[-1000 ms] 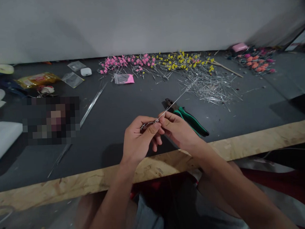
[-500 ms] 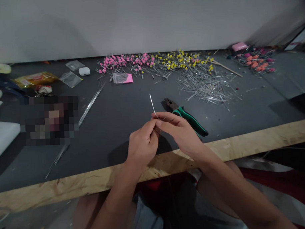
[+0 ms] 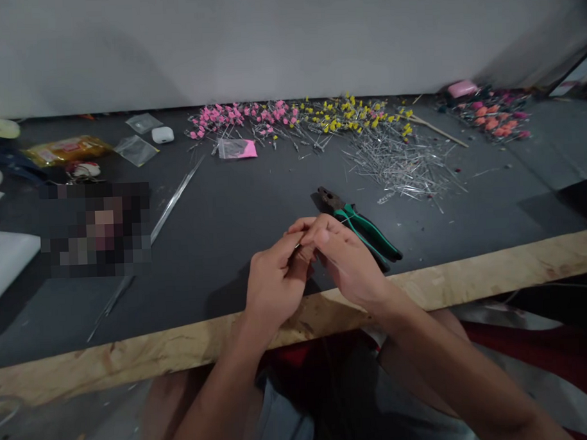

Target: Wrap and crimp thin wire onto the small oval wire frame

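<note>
Fingertips meeting over the table's front part, my left hand (image 3: 275,279) and my right hand (image 3: 350,260) are both closed on a thin piece of metal wire (image 3: 298,245). Only short glints of the wire show; the fingers cover the rest. Just beyond my right hand lies a pair of pliers (image 3: 371,233) with green and black handles, its dark jaws pointing away to the left. No hand touches the pliers' jaws.
Behind lie pink-tipped wires (image 3: 236,116), yellow-tipped wires (image 3: 342,115) and a heap of bare wire pieces (image 3: 407,168). A small bag of pink powder (image 3: 238,149) lies nearer. Long straight wires (image 3: 175,201) stretch out at left. A wooden strip (image 3: 182,346) edges the table.
The wire stood up from the fingers before; now it is mostly hidden among them. My right hand has turned and its fingers have curled in closer. The pliers stay put.
</note>
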Action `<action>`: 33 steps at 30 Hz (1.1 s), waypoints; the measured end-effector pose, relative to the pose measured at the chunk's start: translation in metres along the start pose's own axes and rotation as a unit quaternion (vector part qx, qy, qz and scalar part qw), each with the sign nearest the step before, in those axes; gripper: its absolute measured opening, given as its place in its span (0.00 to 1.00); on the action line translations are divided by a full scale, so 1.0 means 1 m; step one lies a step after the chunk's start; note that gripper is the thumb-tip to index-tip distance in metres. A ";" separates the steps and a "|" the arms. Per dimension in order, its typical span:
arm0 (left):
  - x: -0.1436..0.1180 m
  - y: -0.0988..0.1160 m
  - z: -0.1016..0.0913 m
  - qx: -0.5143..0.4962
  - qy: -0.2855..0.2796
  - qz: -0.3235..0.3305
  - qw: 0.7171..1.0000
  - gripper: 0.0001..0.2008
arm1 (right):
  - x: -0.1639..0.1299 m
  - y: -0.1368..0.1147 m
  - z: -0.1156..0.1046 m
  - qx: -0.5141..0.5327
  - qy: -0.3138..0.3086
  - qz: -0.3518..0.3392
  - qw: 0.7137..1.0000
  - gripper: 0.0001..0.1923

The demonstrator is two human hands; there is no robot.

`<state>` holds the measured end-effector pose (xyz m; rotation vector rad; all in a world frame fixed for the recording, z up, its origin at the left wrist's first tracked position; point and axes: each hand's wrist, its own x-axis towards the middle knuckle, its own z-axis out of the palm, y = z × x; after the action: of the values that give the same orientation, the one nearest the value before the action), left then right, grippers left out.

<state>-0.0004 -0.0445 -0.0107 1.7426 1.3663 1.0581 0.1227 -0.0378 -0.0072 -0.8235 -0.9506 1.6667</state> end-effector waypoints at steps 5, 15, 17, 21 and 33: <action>-0.002 -0.006 -0.002 0.093 0.030 0.009 0.995 0.08 | 0.003 -0.002 -0.004 0.022 -0.017 0.036 0.999 0.04; 0.002 -0.011 -0.009 0.097 0.034 0.004 0.995 0.07 | 0.010 -0.011 -0.020 -0.057 -0.008 0.065 0.996 0.09; 0.003 -0.011 -0.009 0.114 0.039 0.018 0.993 0.08 | 0.011 -0.011 -0.021 -0.069 -0.017 0.054 0.996 0.09; 0.004 -0.014 -0.008 0.128 0.054 0.077 0.987 0.09 | 0.012 -0.011 -0.022 -0.074 -0.024 0.044 0.996 0.09; 0.004 -0.016 -0.011 0.200 0.119 0.163 0.959 0.06 | 0.012 -0.010 -0.020 -0.050 -0.055 0.039 0.996 0.10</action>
<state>-0.0169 -0.0373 -0.0186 2.2548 1.5576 1.2673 0.1409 -0.0207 -0.0086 -0.8526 -1.0980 1.7577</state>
